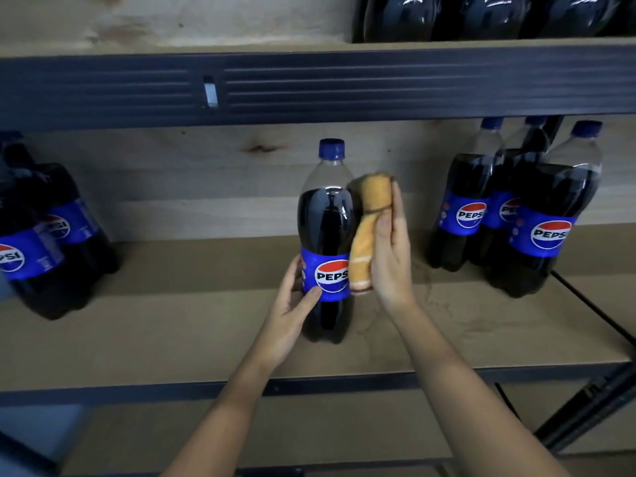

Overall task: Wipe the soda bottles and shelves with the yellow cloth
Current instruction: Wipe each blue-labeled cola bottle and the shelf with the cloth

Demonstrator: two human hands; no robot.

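A dark soda bottle with a blue cap and blue label stands upright on the middle of the wooden shelf. My left hand grips its lower left side, thumb on the label. My right hand holds the folded yellow cloth against the bottle's right side, fingers wrapped behind the cloth.
Three more soda bottles stand at the shelf's right end and a wrapped pack sits at the left. A dark metal beam crosses above, with wrapped bottles on the upper shelf. A lower shelf shows below.
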